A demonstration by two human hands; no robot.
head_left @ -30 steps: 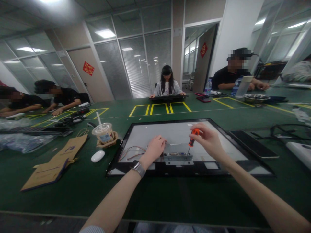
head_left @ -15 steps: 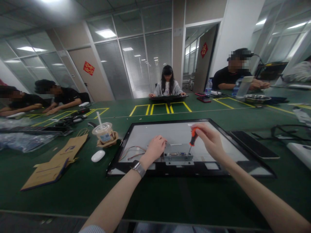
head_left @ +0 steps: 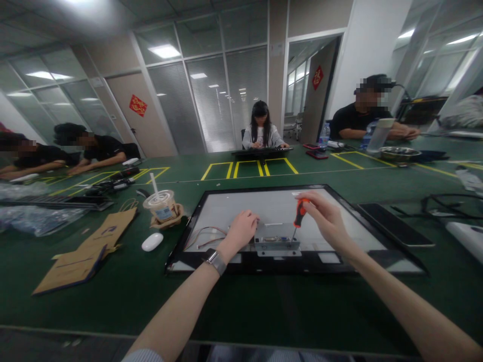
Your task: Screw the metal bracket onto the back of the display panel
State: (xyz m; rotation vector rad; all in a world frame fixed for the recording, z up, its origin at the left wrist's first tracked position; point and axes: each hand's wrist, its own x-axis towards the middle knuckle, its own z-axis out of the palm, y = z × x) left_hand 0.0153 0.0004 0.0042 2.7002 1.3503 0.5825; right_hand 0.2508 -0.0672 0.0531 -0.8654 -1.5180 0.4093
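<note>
A black-framed monitor panel (head_left: 211,201) lies face down in front of me on the green table (head_left: 234,301). A small grey metal board housing (head_left: 277,240) is mounted on its back near the front edge. My right hand (head_left: 326,218) is closed round an orange-handled screwdriver (head_left: 300,213), whose tip stands on the housing's right end. My left hand (head_left: 241,229) rests with curled fingers against the housing's left side, beside thin coloured wires (head_left: 202,236).
To the left lie a white mouse (head_left: 151,242), a lidded drink cup with a straw (head_left: 161,206) and a flattened paper bag (head_left: 88,249). A dark slab (head_left: 394,223) and black cables (head_left: 449,203) lie on the right. Other people sit along the table's far sides.
The screwdriver handle has tilted slightly in my right hand, with the tip staying on the housing. My left hand has kept its place.
</note>
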